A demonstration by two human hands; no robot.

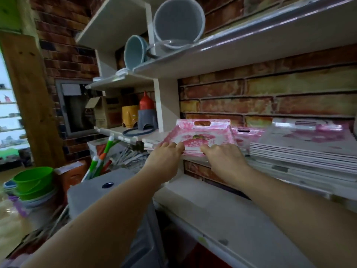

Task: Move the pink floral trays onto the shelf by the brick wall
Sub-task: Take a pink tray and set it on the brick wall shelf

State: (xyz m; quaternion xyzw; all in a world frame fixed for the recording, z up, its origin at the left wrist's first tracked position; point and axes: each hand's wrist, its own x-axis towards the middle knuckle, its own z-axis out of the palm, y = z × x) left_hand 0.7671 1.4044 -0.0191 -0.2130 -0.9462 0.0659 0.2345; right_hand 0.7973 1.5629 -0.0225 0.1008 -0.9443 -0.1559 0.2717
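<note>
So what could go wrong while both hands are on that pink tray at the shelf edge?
The pink floral tray has its near rim at the shelf front; if the left hand and right hand let go early, it might slide off. Pushed sideways, it could knock the second pink tray beside it, or the tall tray stack.

**Occlusions and cut-offs, head view**

Near rim of pink floral tray point(201, 135) hidden under fingers of left hand point(167, 154) and right hand point(224, 159). Second tray point(245, 134), at 3 o'clock of it, mostly covered; only handle slot shows. Tray stack point(301, 149) cut by right edge, print blurred. Both forearms cut at bottom edge. Upper bucket point(178, 22) clipped at top edge.
</note>
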